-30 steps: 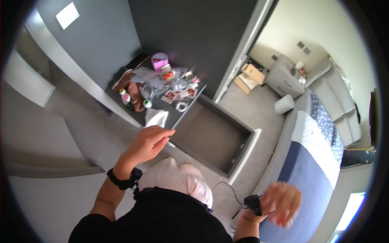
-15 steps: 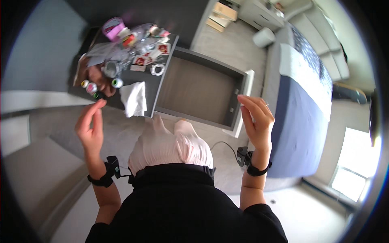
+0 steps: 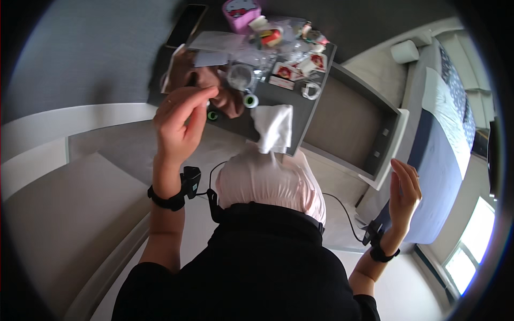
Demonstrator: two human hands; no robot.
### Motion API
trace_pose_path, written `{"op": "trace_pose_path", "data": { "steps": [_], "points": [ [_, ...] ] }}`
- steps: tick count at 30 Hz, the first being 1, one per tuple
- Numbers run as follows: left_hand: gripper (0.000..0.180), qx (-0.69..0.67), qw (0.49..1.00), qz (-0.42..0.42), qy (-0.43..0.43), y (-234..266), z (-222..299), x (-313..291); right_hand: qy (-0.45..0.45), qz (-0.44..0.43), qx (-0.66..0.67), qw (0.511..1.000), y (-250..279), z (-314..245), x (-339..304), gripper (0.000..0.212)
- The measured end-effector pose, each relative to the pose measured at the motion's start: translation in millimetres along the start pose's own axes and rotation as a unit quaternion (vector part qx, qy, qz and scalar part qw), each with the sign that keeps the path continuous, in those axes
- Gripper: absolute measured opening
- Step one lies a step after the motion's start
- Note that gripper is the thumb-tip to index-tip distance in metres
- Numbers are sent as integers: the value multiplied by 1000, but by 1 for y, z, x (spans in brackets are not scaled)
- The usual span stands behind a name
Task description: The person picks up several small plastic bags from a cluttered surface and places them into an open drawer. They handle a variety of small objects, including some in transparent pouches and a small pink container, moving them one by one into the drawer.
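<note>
Head view: the left hand (image 3: 181, 124), grip impossible to tell, hovers by a green-topped bottle (image 3: 212, 115) on the near left edge of the tabletop (image 3: 273, 96) — a careless brush could topple it — while the right hand (image 3: 405, 191) hangs empty.

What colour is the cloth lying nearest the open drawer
The cloth is white, seen in the head view.

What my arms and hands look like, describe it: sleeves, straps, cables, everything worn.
Both arms have short black sleeves. The left hand and right hand are ungloved. Each wrist wears a black strap with a small black box; the left one shows a pale label. A thin dark cable runs to the right box.
</note>
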State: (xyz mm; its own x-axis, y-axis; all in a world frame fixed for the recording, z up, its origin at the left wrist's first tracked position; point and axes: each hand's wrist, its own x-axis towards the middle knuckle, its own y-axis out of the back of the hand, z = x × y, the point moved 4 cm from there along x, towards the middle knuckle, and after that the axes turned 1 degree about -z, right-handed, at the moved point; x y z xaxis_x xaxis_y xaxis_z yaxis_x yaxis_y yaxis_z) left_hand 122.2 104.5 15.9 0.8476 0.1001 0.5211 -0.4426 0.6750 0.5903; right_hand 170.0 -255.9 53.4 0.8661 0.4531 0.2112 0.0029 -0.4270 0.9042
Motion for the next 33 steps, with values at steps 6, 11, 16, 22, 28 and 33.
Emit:
{"op": "trace_pose_path", "data": {
  "steps": [6, 11, 16, 22, 28, 33],
  "points": [
    [17, 24, 999, -28, -13, 15, -15, 5, -22, -9, -7, 1000, -10, -10, 3, 19],
    [16, 22, 996, -86, 23, 17, -12, 6, 14, 1, -4, 1000, -10, -7, 9, 19],
    [19, 36, 990, -133, 42, 16, -8, 8, 69, 26, 5, 997, -3, 27, -6, 27],
    [20, 60, 987, -149, -10, -5, 4, 31, 70, 58, -32, 995, 4, 58, -31, 19],
    [20, 50, 976, -197, -78, -42, 23, 64, 55, 36, -51, 997, 9, 68, -56, 9],
    [19, 46, 974, -198, -96, -49, 45, 67, 58, 64, 4, 996, 13, 60, -58, 6]
  ]
}}
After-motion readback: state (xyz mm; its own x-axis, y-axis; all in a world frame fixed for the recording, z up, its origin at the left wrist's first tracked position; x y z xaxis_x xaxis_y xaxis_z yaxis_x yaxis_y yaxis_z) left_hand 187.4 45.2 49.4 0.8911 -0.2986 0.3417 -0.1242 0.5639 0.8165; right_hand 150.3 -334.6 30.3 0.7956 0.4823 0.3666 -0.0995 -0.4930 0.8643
